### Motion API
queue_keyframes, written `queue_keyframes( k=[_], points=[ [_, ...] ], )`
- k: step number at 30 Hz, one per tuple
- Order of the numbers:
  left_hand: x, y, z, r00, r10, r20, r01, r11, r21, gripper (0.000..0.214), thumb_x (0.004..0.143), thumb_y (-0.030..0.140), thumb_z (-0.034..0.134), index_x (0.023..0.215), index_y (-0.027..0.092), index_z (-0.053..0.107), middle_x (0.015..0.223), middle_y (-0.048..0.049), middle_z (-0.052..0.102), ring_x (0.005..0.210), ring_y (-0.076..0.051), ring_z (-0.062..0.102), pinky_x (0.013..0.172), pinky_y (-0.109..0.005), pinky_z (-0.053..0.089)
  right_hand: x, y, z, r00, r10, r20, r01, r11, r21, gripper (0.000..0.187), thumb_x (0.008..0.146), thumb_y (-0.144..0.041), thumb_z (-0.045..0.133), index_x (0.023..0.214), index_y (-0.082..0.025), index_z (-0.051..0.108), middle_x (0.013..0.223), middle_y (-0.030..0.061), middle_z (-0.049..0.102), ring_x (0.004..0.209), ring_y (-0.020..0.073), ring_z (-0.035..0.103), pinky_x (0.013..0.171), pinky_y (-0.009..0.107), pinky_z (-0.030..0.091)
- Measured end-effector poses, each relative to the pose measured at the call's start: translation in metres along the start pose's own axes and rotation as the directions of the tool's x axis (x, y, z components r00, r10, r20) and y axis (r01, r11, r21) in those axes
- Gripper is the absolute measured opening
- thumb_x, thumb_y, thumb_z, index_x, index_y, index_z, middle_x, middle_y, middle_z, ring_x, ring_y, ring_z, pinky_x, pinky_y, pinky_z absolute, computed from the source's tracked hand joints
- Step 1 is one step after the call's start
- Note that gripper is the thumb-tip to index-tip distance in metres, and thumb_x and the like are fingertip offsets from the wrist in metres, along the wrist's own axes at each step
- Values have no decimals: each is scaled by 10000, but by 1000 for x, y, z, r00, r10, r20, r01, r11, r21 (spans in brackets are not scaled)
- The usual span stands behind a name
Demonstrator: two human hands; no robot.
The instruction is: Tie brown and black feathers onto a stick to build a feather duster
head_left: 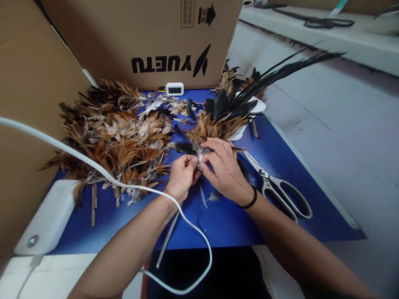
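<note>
In the head view my left hand (181,174) pinches the pale, fluffy base of a bunch of brown feathers (215,126) between thumb and fingers. My right hand (225,169), with a black band at the wrist, closes its thumb and index finger on the same base from the other side. Its remaining fingers rest bent against the feathers. Long black feathers (277,74) fan out beyond the bunch to the upper right. A thin stick (168,241) slants down from under my left hand; whether it joins the bunch is hidden. To the right lie scissors (274,182), blades partly behind my right hand.
A large heap of brown feathers (124,137) covers the blue board's (230,228) left side. A cardboard box (149,33) and small digital clock (175,89) stand behind. The white power bank (46,216) lies left. A white cable (109,176) loops across my left forearm.
</note>
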State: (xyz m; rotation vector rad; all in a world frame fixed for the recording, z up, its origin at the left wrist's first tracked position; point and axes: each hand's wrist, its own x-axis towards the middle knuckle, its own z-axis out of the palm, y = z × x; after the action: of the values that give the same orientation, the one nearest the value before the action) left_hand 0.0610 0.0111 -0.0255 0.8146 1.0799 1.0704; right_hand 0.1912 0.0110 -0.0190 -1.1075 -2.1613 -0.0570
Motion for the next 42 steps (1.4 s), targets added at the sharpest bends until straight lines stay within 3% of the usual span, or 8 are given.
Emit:
queue_keyframes(
  k=[7, 13, 22, 37, 42],
  points=[
    [2, 2, -5, 1000, 9, 24, -8, 998, -62, 225, 738, 320, 639, 744, 143, 499, 547, 40, 465, 402, -26, 346, 354, -135, 179, -1, -4, -2, 997, 15, -78, -15, 1000, 3, 39, 845, -171, 496, 843, -211, 494, 1120, 98, 567, 1184, 265, 447, 1051, 539, 243],
    [1, 5, -4, 1000, -5, 14, 6, 998, -64, 184, 749, 275, 624, 767, 134, 508, 576, 26, 502, 401, -19, 348, 350, -123, 183, -4, -4, -6, 991, 31, -133, -41, 997, -72, 50, 842, -164, 479, 820, -199, 506, 1101, 100, 580, 1165, 260, 470, 1039, 537, 253],
    [-1, 6, -1, 1000, -13, -25, 12, 998, -60, 140, 742, 226, 622, 764, 122, 531, 551, 25, 505, 397, -24, 365, 349, -122, 202, 5, 2, -8, 970, -143, -197, 79, 950, -303, 73, 837, -147, 471, 794, -196, 505, 994, 66, 611, 1096, 225, 521, 1072, 538, 229],
    [-1, 9, -5, 999, -30, 26, 33, 987, -159, 190, 720, 243, 659, 759, 116, 523, 564, 31, 496, 382, -1, 322, 345, -120, 156, -1, 9, -3, 963, -84, -257, -3, 947, -322, 59, 819, -137, 470, 799, -191, 484, 914, 66, 599, 1027, 221, 540, 1038, 515, 297],
    [1, 8, -7, 999, -32, 37, 38, 984, -176, 175, 740, 224, 635, 795, 140, 492, 578, 25, 516, 394, -9, 342, 353, -117, 159, -1, 8, -1, 968, -79, -238, -3, 945, -326, 67, 832, -149, 483, 786, -192, 504, 933, 57, 622, 1061, 211, 544, 1060, 505, 260]
  ],
)
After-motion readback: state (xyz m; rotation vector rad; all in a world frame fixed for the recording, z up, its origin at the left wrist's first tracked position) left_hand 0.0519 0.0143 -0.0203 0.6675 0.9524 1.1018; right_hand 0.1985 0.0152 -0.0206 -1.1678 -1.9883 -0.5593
